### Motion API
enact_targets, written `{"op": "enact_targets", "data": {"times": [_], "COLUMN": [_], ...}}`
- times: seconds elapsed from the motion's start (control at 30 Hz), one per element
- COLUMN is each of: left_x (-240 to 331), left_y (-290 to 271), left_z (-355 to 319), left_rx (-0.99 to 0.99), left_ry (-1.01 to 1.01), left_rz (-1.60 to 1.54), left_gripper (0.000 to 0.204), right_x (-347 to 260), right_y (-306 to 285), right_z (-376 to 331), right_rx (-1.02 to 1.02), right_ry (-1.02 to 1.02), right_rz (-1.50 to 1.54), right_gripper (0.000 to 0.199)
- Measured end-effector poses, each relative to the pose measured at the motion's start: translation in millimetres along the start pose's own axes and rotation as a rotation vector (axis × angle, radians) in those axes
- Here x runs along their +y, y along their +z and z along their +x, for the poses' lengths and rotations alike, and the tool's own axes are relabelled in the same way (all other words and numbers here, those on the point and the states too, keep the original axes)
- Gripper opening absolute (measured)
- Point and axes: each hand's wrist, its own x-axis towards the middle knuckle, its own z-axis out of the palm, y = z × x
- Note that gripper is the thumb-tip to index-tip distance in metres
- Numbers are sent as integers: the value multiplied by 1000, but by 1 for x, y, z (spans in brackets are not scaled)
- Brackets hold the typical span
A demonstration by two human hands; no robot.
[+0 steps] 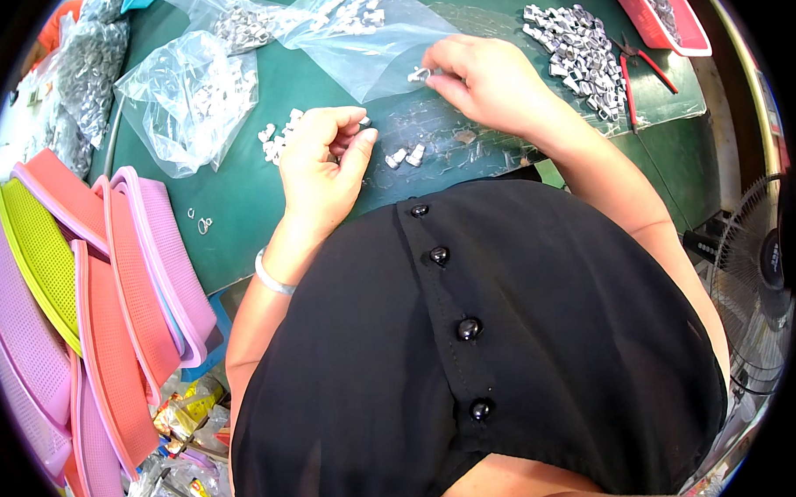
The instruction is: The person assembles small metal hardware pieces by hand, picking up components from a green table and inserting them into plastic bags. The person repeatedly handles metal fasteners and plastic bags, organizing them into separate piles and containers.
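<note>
At left, a clear bag of white pieces point(187, 102) lies beyond the small white pile point(274, 149), which sits just left of the left hand point(318, 159). That hand is curled, thumb and index nearly closed on 1 small grey piece point(365, 122), mostly hidden, so I cannot tell its long axis. A few loose pieces point(415, 155) lie between the hands on the near side, closer to the left. Farther right, the right hand point(490, 74) pinches 1 small white piece point(418, 75), its long axis roughly left-right, beside the flat clear bag point(365, 61). The grey metal pile point(584, 62) lies right of it, then red-handled pliers point(629, 87).
</note>
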Motion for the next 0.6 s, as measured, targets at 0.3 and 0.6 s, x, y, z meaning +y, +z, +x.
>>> {"op": "enact_targets", "data": {"times": [0.3, 0.6], "left_x": [0, -3], "left_y": [-4, 2], "left_z": [-3, -6], "left_rx": [-283, -220], "left_ry": [350, 296], "left_rz": [439, 345], "left_gripper": [32, 25], "right_x": [-8, -16], "right_y": [4, 12], "right_z": [-1, -15], "right_rx": [-122, -383], "right_ry": [-226, -289], "right_rz": [123, 202], "right_gripper": [19, 18]}}
